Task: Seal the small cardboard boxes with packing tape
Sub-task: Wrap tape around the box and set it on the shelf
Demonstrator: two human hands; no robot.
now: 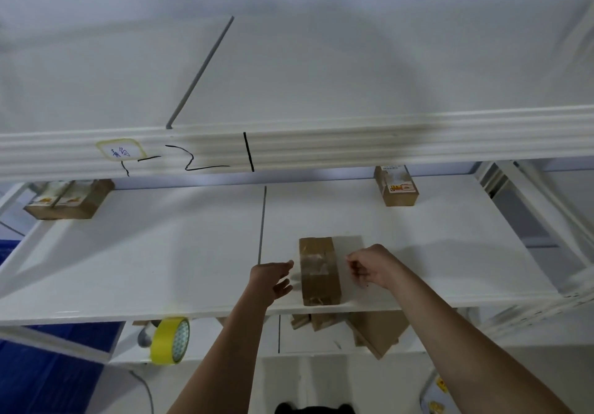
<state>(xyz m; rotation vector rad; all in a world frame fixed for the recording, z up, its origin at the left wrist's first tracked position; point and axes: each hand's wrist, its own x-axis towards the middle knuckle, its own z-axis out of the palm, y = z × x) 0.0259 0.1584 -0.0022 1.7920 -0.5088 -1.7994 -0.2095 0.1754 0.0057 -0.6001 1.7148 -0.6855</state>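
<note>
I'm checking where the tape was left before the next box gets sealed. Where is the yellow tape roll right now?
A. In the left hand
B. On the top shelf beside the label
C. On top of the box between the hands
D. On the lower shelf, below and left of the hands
D: the yellow tape roll stands on edge on the lower shelf, below the left hand; neither hand holds it, and the box carries only clear tape.

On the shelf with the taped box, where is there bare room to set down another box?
Free: the wide left half of the shelf, between the back-left boxes, the grey seam and the front edge. Also the right stretch, from the right hand towards the back-right box. Crowded: the front centre, where the left hand and right hand flank the taped box.
</note>
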